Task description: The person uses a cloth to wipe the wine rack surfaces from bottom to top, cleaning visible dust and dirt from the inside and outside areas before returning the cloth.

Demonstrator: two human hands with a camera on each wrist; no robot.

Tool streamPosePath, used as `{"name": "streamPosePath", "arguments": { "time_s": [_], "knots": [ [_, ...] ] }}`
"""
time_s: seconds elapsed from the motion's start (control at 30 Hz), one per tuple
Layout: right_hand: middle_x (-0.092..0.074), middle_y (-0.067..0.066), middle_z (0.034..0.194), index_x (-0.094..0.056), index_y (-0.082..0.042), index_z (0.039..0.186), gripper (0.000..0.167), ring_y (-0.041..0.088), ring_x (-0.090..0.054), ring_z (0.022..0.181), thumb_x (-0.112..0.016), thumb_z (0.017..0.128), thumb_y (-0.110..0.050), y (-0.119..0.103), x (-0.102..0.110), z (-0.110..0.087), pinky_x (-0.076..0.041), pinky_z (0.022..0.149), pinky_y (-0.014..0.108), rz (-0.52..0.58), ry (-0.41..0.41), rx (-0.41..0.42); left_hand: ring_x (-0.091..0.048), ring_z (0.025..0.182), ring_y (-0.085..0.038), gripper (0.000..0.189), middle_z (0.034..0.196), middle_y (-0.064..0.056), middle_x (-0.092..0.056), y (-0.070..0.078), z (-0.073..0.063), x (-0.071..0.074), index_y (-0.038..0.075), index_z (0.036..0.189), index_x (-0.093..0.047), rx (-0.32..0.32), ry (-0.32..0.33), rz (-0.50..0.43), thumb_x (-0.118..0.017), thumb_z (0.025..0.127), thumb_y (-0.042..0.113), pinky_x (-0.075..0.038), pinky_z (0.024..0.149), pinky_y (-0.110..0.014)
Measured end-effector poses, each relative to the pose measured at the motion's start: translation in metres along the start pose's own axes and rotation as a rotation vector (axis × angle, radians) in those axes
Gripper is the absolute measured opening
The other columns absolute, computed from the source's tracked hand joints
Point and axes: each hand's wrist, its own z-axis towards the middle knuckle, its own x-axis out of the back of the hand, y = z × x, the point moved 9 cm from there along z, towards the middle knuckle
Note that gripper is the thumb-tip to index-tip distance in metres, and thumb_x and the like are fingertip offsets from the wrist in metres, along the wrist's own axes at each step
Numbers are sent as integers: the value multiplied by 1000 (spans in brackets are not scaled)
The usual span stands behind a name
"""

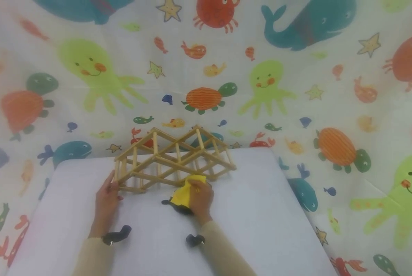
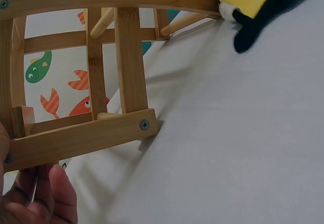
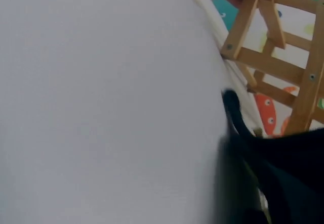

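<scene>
A light wooden lattice rack [image 1: 155,157] with crossed slats and round dowels stands at the back of the table, stretched out sideways. At its left end my left hand [image 1: 106,199] holds the frame; the left wrist view has the curled fingers [image 2: 61,191] under the lowest slat [image 2: 86,139]. Against the rack's front lower edge, right of the middle, my right hand [image 1: 201,198] pinches a yellow and black cloth [image 1: 182,196]. Its dark part [image 3: 283,158] hangs loosely in the right wrist view, where the right fingers are hidden.
The table [image 1: 261,214] has a white cover. Right behind its back edge hangs a curtain [image 1: 240,130] printed with sea animals, which also runs along both sides. Black straps [image 1: 116,234] sit on both wrists.
</scene>
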Motion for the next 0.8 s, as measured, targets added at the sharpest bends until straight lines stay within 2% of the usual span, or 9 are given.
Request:
{"name": "streamPosePath", "arguments": {
  "time_s": [0.07,0.13,0.3,0.37,0.47,0.57,0.67,0.8],
  "knots": [
    [-84,4,95,-85,-12,96,25,30,-76,92,-74,80,4,-3,9,-2,-60,89,50,35,82,12,-60,118,-30,62,167,-18,-44,0,0,-1,46,168,-13,1,-6,-3,-32,111,60,-56,72,-18],
    [-84,5,97,-84,-10,97,25,30,-76,95,-74,80,6,-5,12,-2,-59,93,50,52,108,16,-59,122,-31,62,169,-17,-41,-1,0,-3,48,167,-11,3,-13,-2,-32,110,61,-55,72,-16],
    [-84,4,102,-84,-11,101,25,30,-76,105,-73,83,3,-4,0,-2,-54,106,52,42,31,-47,-59,118,-30,63,170,-17,-40,-2,-1,-4,46,168,-10,16,-22,4,-31,111,62,-55,73,-17],
    [-84,3,101,-84,-13,100,24,30,-76,105,-73,84,1,-3,-7,-2,-54,106,51,28,-27,-87,-61,113,-29,65,168,-17,-43,-1,-1,-2,42,169,-12,9,-11,10,-32,111,61,-55,72,-18],
    [-84,-1,99,-85,-18,98,22,28,-76,101,-74,85,-3,1,-20,-2,-61,91,45,3,-144,-172,-62,110,-29,67,166,-18,-46,-1,0,0,39,170,-14,0,2,12,-33,110,60,-56,71,-17],
    [-83,-6,98,-86,-24,95,23,23,-76,100,-73,87,-7,9,-33,0,-62,87,38,-36,-283,-217,-61,113,-29,63,167,-18,-45,-1,0,-2,43,169,-12,11,-6,8,-33,111,58,-56,70,-17],
    [-83,-10,101,-86,-27,95,26,18,-75,104,-71,87,-8,12,-41,2,-59,94,34,-75,-411,-179,-59,120,-29,60,170,-17,-41,-2,-2,-3,47,167,-10,38,-23,8,-32,112,56,-55,71,-16],
    [-83,-10,103,-87,-26,97,27,15,-75,104,-70,88,-7,4,-43,2,-58,96,30,-39,-530,-86,-63,109,-27,59,171,-18,-38,0,-3,-1,45,167,-9,24,-33,43,-32,113,55,-54,70,-16]
  ]
}}
